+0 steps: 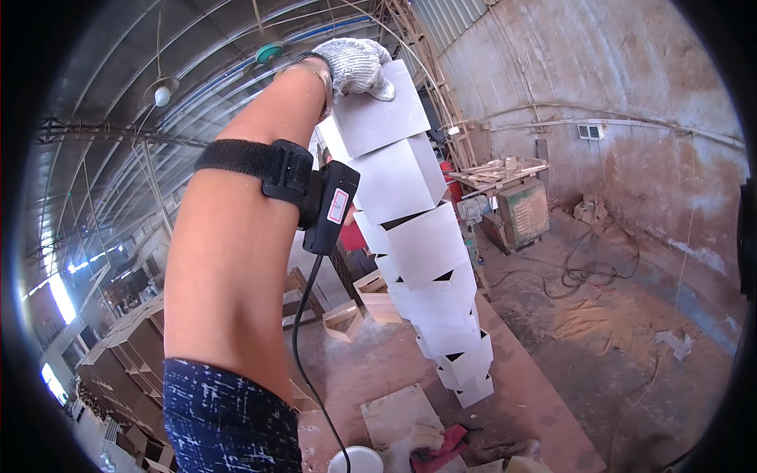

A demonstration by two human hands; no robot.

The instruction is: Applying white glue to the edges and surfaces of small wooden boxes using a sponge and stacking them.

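Observation:
My left hand (356, 66), in a pale knitted work glove, is raised high at the top of a tall stack. It grips the upper edge of the topmost white box (388, 118), with the thumb over the near face and the other fingers partly hidden behind. Below it, several more white boxes (428, 248) are piled unevenly, each turned a little from the one under it. Dark gaps show between some of them. A black device (331, 206) with a cable is strapped to my left forearm. My right hand is not in view.
The stack stands on a reddish-brown board surface (520, 355). Around its foot lie a flat pale panel (402, 418), a red cloth (441, 449) and a white round lid or tub (355, 459). Wooden frames (344, 321) sit beyond. A green machine (522, 213) holds wood scraps.

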